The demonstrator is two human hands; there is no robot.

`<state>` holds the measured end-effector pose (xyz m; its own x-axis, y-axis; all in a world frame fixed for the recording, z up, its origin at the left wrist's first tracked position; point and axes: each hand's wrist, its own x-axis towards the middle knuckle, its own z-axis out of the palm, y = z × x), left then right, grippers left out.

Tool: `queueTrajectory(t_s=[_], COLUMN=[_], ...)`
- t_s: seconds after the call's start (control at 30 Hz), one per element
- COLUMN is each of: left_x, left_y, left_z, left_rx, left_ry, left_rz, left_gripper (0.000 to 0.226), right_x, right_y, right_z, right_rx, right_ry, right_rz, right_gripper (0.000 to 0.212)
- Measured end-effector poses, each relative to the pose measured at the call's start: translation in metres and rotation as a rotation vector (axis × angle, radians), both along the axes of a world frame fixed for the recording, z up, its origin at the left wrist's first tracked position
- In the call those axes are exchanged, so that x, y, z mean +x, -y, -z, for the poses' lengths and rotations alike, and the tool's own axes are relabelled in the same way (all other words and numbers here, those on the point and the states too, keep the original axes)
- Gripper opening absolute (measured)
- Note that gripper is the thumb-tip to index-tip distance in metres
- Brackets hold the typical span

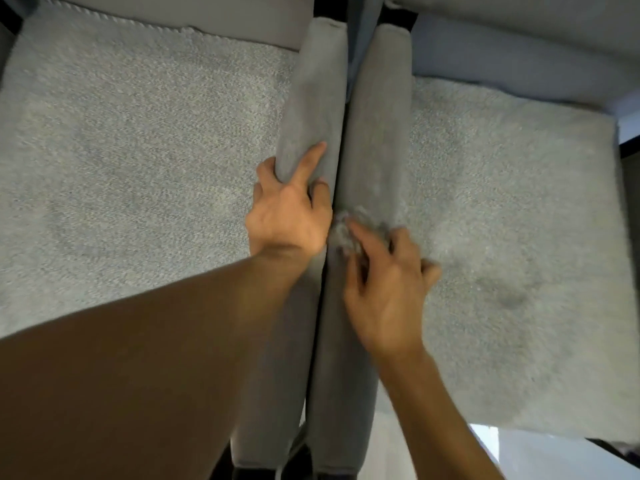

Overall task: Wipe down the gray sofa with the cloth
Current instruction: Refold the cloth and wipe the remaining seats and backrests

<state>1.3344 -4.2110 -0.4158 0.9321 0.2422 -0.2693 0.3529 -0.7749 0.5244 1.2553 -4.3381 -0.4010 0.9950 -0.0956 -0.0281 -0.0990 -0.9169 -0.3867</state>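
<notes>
Clamps left hand [287, 216] round left armrest [311, 81], seemingly to brace, pinching the cloth [341, 227] in right hand [384, 292] against right armrest [377, 116].

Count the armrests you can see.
2. The left armrest, gripped by the left hand; the right armrest beside it, where the right hand holds the cloth. Others may lie outside the view.

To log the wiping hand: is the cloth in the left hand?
No, the right hand holds the cloth; the left hand grips an armrest.
</notes>
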Motion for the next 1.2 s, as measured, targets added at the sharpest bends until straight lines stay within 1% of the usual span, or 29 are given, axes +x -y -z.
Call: queueTrajectory(t_s=[0.1, 0.17, 0.23, 0.33, 0.4, 0.5, 0.57, 0.63, 0.7, 0.77, 0.83, 0.9, 1.0, 1.03, 1.1, 1.2], left_x=[-0.002, -0.003, -0.006, -0.02, -0.036, -0.056, -0.064, -0.072, -0.076, -0.079, -0.078, -0.064, -0.016, 0.0, 0.019, 0.016], left_y=[-0.002, -0.003, -0.004, -0.004, -0.003, -0.001, 0.001, 0.0, -0.001, -0.002, 0.001, 0.011, 0.034, 0.042, 0.053, 0.058], left_z=[-0.001, -0.001, -0.002, -0.004, -0.006, -0.006, -0.005, -0.005, -0.005, -0.008, -0.011, -0.016, -0.02, -0.019, -0.012, -0.001], left_rx=[-0.028, -0.04, -0.043, -0.012, 0.074, 0.168, 0.213, 0.227, 0.211, 0.206, 0.211, 0.242, 0.29, 0.307, 0.351, 0.375], left_ry=[0.001, 0.005, -0.002, 0.015, 0.053, 0.046, 0.028, 0.017, 0.007, -0.013, -0.037, -0.03, -0.008, -0.02, -0.025, 0.055], left_rz=[0.003, 0.007, 0.028, 0.109, 0.222, 0.327, 0.346, 0.346, 0.344, 0.338, 0.329, 0.347, 0.411, 0.405, 0.362, 0.323], left_gripper=[0.049, 0.049, 0.05, 0.052, 0.057, 0.066, 0.069, 0.071, 0.071, 0.072, 0.073, 0.074, 0.071, 0.07, 0.066, 0.057], right_x=[-0.105, -0.175, -0.229, -0.261, -0.251, -0.188, -0.122, -0.061, -0.028, -0.033, -0.07, -0.115, -0.154, -0.158, -0.144, -0.079], right_y=[-0.002, -0.012, -0.026, -0.039, -0.038, -0.029, -0.018, -0.006, 0.003, 0.001, -0.006, -0.015, -0.023, -0.023, -0.019, -0.004], right_z=[0.004, 0.007, 0.01, 0.013, 0.012, 0.006, 0.004, 0.003, 0.004, 0.005, 0.008, 0.009, 0.011, 0.012, 0.014, 0.017], right_rx=[0.136, 0.172, 0.138, 0.073, 0.113, 0.2, 0.257, 0.367, 0.464, 0.486, 0.418, 0.37, 0.38, 0.363, 0.338, 0.401], right_ry=[-0.017, -0.052, -0.102, -0.025, 0.034, 0.069, 0.042, -0.044, -0.09, -0.084, -0.004, 0.003, -0.037, -0.037, -0.016, -0.014], right_rz=[0.017, 0.057, 0.112, 0.239, 0.281, 0.414, 0.48, 0.514, 0.548, 0.553, 0.548, 0.551, 0.59, 0.6, 0.613, 0.642], right_gripper=[0.042, 0.043, 0.045, 0.043, 0.039, 0.033, 0.034, 0.038, 0.04, 0.04, 0.036, 0.035, 0.045, 0.048, 0.045, 0.042])
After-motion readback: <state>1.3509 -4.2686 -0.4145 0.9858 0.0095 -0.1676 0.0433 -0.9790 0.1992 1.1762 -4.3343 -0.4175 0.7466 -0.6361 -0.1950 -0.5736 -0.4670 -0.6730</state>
